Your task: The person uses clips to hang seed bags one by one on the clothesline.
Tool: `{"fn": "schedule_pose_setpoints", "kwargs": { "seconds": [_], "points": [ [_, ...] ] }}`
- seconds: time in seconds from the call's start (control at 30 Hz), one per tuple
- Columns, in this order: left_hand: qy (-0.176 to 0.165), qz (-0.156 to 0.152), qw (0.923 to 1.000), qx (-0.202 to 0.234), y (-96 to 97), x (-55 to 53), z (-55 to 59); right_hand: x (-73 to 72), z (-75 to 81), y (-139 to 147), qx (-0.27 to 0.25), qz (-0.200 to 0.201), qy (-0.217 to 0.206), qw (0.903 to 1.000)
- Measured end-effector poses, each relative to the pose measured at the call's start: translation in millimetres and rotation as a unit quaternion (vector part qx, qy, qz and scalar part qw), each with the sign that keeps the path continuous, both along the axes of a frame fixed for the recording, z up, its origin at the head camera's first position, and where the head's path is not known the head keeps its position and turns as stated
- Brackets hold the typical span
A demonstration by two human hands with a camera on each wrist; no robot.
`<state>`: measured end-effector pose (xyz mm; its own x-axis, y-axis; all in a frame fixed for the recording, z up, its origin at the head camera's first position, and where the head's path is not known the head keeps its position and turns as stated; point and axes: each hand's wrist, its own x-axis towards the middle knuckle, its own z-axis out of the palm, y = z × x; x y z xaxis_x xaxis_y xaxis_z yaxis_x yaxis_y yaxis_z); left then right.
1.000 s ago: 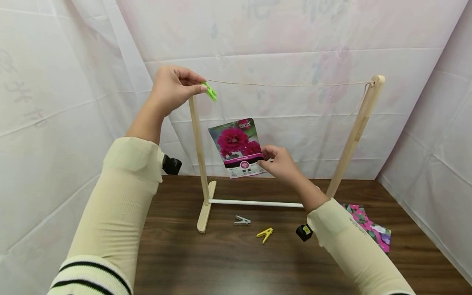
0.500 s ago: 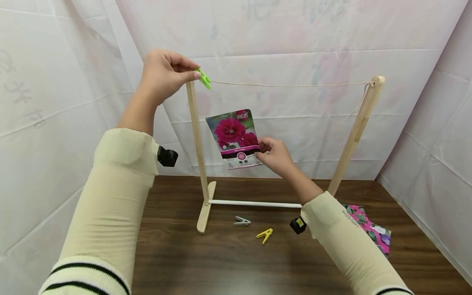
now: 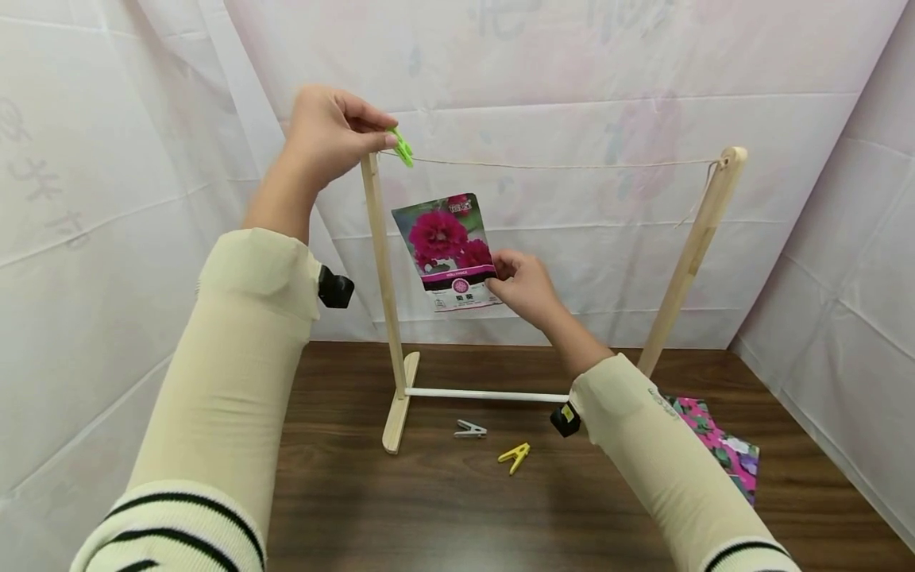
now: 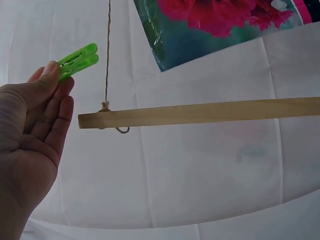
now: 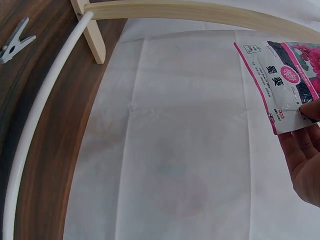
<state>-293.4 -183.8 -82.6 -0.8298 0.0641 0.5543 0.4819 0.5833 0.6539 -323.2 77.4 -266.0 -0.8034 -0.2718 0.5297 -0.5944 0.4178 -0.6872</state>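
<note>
My left hand (image 3: 332, 135) pinches a green clothespin (image 3: 403, 148) between thumb and fingers, near the left end of the string (image 3: 543, 166). In the left wrist view the clothespin (image 4: 79, 62) stands a little apart from the string (image 4: 107, 50), its jaw end pointing toward it. With my right hand (image 3: 525, 287) I grip the lower right edge of a seed packet (image 3: 439, 238) printed with magenta flowers. The packet is held up, slightly tilted, below the string and right of the left post. The right wrist view shows my thumb on the white lower part of the packet (image 5: 280, 90).
A wooden frame with a left post (image 3: 382, 270), a right post (image 3: 689, 262) and a white bottom rod (image 3: 493, 394) stands on the brown table (image 3: 429, 508). A grey clothespin (image 3: 469, 429) and a yellow clothespin (image 3: 515, 456) lie in front. Flowered packets (image 3: 739, 461) lie at right.
My right hand has raised the seed packet and shifted it slightly left. My left hand has lifted the green clothespin up to the height of the string.
</note>
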Motion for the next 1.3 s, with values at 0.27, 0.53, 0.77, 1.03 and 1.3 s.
{"fn": "schedule_pose_setpoints", "kwargs": {
  "seconds": [0.27, 0.53, 0.77, 1.03, 1.3],
  "points": [
    [0.0, 0.004, 0.9993, -0.037, 4.2, -8.2, 2.6, -6.2, 8.2, -10.5, -0.024, 0.004, 0.002, 0.9997],
    [0.006, 0.014, 0.995, -0.098, 6.5, -12.3, 6.4, -13.2, 18.0, -17.3, -0.019, -0.023, 0.011, 0.9995],
    [0.002, 0.012, 0.9938, -0.11, 7.7, -16.5, 9.1, -16.1, 24.6, -16.7, -0.026, -0.035, 0.005, 0.999],
    [-0.001, 0.002, 0.9941, -0.109, 6.0, -14.5, 10.0, -17.1, 26.9, -17.4, -0.034, -0.04, 0.003, 0.9986],
    [-0.009, -0.004, 0.9943, -0.106, 4.9, -12.7, 10.0, -16.9, 35.0, -19.6, -0.045, -0.043, 0.026, 0.9977]
  ]
}}
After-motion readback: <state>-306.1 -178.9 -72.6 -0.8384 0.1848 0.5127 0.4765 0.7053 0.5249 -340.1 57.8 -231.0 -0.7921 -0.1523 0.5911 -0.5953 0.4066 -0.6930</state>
